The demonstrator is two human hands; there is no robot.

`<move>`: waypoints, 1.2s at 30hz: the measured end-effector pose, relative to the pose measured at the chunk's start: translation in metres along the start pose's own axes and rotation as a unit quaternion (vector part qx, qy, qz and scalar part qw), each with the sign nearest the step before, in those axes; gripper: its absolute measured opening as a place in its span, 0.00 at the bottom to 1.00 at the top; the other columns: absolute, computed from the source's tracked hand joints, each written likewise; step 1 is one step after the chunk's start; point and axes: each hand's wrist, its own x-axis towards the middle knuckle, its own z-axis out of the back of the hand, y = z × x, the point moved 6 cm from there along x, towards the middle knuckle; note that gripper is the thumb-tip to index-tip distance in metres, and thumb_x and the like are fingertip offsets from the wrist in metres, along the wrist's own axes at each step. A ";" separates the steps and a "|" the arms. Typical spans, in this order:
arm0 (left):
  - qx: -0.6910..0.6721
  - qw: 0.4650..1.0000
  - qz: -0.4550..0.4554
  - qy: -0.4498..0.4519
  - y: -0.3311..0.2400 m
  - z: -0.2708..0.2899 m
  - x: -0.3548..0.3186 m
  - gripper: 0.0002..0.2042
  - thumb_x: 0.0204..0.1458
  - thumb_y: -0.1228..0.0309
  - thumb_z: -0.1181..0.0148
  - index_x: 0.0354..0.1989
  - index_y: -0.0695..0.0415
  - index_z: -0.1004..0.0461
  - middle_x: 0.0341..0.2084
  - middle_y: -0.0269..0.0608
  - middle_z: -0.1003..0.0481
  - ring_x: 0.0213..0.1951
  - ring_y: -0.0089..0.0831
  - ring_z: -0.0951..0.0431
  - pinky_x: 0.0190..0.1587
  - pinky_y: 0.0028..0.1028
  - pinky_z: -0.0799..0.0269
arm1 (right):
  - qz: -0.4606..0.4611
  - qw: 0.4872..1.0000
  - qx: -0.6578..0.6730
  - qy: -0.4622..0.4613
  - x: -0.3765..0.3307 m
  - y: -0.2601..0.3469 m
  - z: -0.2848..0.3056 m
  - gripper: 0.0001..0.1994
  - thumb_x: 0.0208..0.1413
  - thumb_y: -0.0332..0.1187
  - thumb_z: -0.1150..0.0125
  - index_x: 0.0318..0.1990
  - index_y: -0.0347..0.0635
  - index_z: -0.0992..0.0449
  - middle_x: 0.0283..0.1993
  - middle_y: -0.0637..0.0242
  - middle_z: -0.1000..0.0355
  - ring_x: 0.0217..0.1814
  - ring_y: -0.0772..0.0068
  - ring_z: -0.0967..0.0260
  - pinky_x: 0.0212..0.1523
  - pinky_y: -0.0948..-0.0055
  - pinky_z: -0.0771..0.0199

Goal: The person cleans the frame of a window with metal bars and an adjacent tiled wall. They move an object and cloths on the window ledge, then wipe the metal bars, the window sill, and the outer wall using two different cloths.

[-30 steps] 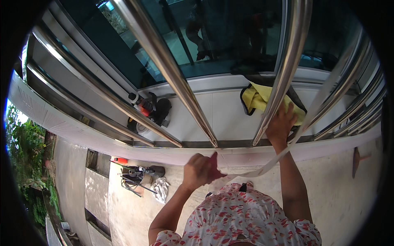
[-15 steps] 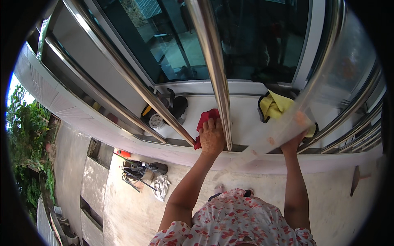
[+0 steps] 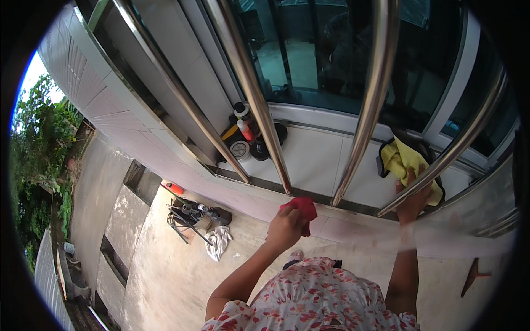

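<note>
My left hand (image 3: 283, 229) is closed round a bunched red cloth (image 3: 307, 214), held on my side of the metal bars, just below the ledge. My right hand (image 3: 415, 203) reaches in beside a steel bar (image 3: 441, 165) at the right. Its fingers are on a yellow cloth with a dark border (image 3: 401, 157), lying on the white tiled ledge (image 3: 314, 154), and they look bent onto it, though the bar partly hides the grip. A see-through sheet (image 3: 458, 237), blurred, crosses in front of my right forearm.
Behind the bars stand bottles (image 3: 245, 130) and a round tin (image 3: 240, 150), near the dark glass window (image 3: 342, 66). On the floor to the left lie black tools (image 3: 199, 215), a white rag (image 3: 219, 243) and a red-orange object (image 3: 173, 188).
My left hand has drawn the red cloth off the ledge, out past the bars and down. My right hand has moved onto the yellow cloth. The see-through sheet has dropped lower, and the view has shifted.
</note>
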 end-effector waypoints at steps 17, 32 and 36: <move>-0.277 0.779 -0.168 -0.537 -0.054 0.261 0.085 0.13 0.58 0.63 0.56 0.43 0.58 0.34 0.31 0.33 0.28 0.30 0.17 0.30 0.31 0.17 0.34 | -0.011 0.906 0.372 -0.200 -0.040 0.007 0.051 0.17 0.50 0.25 0.52 0.49 0.31 0.40 0.55 0.53 0.44 0.57 0.55 0.47 0.54 0.60 0.47; -0.262 0.902 0.017 -0.344 0.070 0.142 0.095 0.12 0.53 0.72 0.52 0.43 0.63 0.40 0.25 0.39 0.31 0.24 0.25 0.29 0.25 0.23 0.33 | -0.079 0.634 0.766 0.065 0.027 0.153 0.063 0.15 0.56 0.42 0.52 0.41 0.38 0.34 0.31 0.65 0.36 0.30 0.79 0.39 0.34 0.78 0.38; -0.248 0.914 0.045 -0.317 0.108 0.092 0.065 0.08 0.54 0.74 0.53 0.41 0.61 0.39 0.24 0.38 0.30 0.18 0.22 0.32 0.20 0.18 0.35 | -0.128 0.686 0.715 -0.052 0.021 0.158 0.051 0.13 0.59 0.41 0.55 0.35 0.39 0.35 0.17 0.75 0.44 0.14 0.87 0.50 0.14 0.85 0.48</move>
